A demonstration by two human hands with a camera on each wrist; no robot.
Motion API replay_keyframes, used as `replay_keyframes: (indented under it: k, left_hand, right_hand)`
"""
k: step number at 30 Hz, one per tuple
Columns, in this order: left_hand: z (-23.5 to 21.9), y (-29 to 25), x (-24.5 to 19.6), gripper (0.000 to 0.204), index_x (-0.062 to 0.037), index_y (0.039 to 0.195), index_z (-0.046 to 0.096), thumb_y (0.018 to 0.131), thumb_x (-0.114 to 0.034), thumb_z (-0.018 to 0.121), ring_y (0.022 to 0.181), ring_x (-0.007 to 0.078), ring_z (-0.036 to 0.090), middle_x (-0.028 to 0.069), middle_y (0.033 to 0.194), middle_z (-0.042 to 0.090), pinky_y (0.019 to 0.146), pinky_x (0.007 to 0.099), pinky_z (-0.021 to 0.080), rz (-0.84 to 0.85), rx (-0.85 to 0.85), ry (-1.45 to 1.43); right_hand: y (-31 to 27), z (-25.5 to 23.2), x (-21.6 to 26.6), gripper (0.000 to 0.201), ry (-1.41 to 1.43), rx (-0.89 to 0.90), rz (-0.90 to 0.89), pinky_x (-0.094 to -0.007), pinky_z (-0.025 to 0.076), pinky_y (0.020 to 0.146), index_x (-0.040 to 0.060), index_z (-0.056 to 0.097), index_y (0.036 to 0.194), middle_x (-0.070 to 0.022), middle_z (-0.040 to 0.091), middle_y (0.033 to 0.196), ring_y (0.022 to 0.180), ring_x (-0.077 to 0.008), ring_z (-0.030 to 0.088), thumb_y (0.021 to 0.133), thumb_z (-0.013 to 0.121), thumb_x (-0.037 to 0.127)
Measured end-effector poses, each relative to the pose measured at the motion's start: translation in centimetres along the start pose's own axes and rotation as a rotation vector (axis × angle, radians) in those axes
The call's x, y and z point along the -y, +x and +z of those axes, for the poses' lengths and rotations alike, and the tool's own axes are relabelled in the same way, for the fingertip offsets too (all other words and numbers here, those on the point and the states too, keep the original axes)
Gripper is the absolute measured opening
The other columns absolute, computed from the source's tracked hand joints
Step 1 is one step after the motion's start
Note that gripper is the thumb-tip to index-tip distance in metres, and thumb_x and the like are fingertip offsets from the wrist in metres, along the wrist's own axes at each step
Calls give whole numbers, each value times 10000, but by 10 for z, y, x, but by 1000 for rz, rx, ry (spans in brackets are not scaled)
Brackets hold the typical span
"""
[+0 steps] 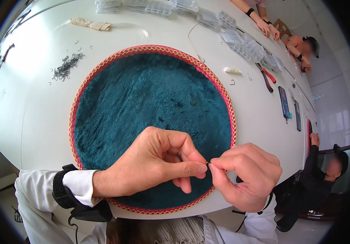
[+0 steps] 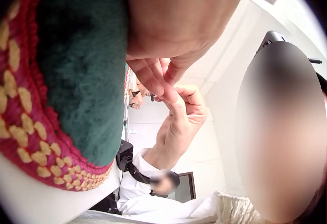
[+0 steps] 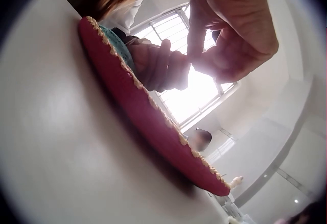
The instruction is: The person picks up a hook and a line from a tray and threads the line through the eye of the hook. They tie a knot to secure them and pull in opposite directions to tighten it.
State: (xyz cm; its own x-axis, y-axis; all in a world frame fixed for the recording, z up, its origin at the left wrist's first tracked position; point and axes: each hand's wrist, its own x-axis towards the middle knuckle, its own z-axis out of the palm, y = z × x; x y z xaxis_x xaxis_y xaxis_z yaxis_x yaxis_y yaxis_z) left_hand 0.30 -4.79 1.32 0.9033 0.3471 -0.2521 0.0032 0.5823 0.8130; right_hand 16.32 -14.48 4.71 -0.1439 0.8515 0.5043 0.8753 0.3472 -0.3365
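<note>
Over the near right part of a round, dark green plush mat point(image 1: 142, 89) with a red and gold braided rim, both hands meet fingertip to fingertip. The left hand point(image 1: 158, 160) pinches a tiny dark piece point(image 1: 208, 162) between thumb and index finger. From the other side, the thumb and index finger of the right hand point(image 1: 248, 175) pinch the same spot. Fingertips hide most of the piece, so I cannot tell its kind. A single fish hook point(image 1: 192, 99) lies on the plush beyond the hands. In the left wrist view the right hand point(image 2: 181, 117) appears raised beside the mat.
A pile of dark fish hooks point(image 1: 67, 66) lies left of the mat. Behind it are a wrapped bundle of clear line point(image 1: 89, 23) and clear plastic boxes point(image 1: 158, 8). Red-handled pliers point(image 1: 266, 77), a phone point(image 1: 283, 101) and a white bundle point(image 1: 232, 70) lie right. Other people sit around.
</note>
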Motion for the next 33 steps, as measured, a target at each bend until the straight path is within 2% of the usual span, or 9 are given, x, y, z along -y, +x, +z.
replay_keyframes:
  k: [7,11,17,19,33]
  left_hand:
    - [3,-2,-2,84,42,796,574,800,-21,629,668,179,657,157,800,648,555,226,530,-59,-4,-13]
    - [2,-1,2,85,48,798,574,796,-15,631,691,185,658,161,812,647,571,230,536,-9,2,15]
    - [2,-1,3,96,41,829,559,791,-3,634,693,147,643,119,801,637,611,231,529,37,-23,-29]
    - [1,0,6,98,30,851,556,793,3,629,676,128,632,89,802,622,621,226,523,101,-45,-35]
    - [0,-1,3,76,21,853,572,799,1,622,648,107,619,67,778,616,590,209,503,78,-30,57]
  right_hand:
    - [-1,2,1,159,-68,-37,-43,-238,400,383,44,547,615,-24,509,544,457,-146,519,515,656,-16]
    - [-2,3,0,158,-76,-46,-43,-234,397,379,45,542,608,-21,503,540,453,-141,515,513,650,-21]
    - [-2,3,2,178,-22,-71,18,-229,400,382,49,576,641,-20,524,553,455,-136,529,511,668,-31]
    - [-2,3,3,187,-1,-65,36,-227,400,383,50,585,653,-20,531,558,456,-133,532,511,675,-34]
    - [-3,2,5,188,17,-26,93,-223,417,398,46,601,668,-25,552,582,478,-133,555,531,693,-45]
